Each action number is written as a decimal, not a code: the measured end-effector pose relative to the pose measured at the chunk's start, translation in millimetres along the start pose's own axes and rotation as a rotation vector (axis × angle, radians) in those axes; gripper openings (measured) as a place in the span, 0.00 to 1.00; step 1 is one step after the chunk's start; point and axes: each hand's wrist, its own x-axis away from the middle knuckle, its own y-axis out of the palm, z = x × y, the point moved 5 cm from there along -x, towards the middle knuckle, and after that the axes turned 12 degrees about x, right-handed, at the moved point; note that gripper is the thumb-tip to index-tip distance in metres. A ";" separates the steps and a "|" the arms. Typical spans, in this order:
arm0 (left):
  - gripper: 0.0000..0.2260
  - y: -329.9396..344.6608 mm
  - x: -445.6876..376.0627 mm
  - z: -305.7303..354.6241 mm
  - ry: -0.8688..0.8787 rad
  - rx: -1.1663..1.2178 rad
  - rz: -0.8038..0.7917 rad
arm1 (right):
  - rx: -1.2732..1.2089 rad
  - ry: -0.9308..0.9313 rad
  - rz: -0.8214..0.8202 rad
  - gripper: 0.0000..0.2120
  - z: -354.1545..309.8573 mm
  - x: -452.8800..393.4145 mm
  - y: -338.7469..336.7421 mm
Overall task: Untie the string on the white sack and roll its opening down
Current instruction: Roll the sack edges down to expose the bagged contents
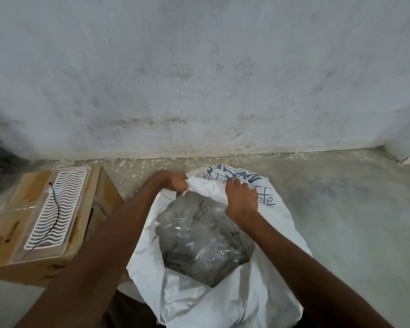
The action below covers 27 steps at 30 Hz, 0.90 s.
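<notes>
Standing on the concrete floor (341, 209) close to where it meets the stained white wall (199, 67), the white sack (199, 292) has its mouth wide open. Blue printed lettering and boxed marks show on the fabric at the sack's far side, nearest the wall. Inside the mouth lies a clear plastic bag (199, 240) with dark printed marks on it; what it holds is too blurred to tell.

Both bare arms reach from the near edge of the head view to the far rim of the sack. The left hand (173, 182) is closed on a bunched fold of the white rim, fingers (184, 183) curled tight around the fabric. The right hand (240, 200) sits just beside it, a little nearer the viewer, its fingers pressed down over the same folded rim and gripping it. The fabric between the two hands is creased and turned over.

Near the left side of the sack, on the floor, sits a cardboard box (100, 209). On its top lies a clear flat tray (57, 209) with a white wavy pattern, and across that tray runs a thin black string (55, 209), loose and apart from the sack.
</notes>
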 end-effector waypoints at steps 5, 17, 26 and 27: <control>0.46 22.8 -4.9 22.5 0.127 -0.189 0.249 | -0.437 -0.040 -0.106 0.22 18.3 -10.1 0.7; 0.20 39.5 -10.3 84.8 0.216 -0.223 0.346 | -0.424 -0.026 -0.162 0.37 41.2 -4.5 -4.0; 0.41 33.4 -29.6 88.1 0.068 -0.224 0.053 | -0.655 0.296 -0.116 0.24 67.6 23.1 35.4; 0.49 42.2 -26.2 93.7 0.149 -0.269 0.127 | -0.749 0.293 -0.143 0.24 73.2 18.5 30.5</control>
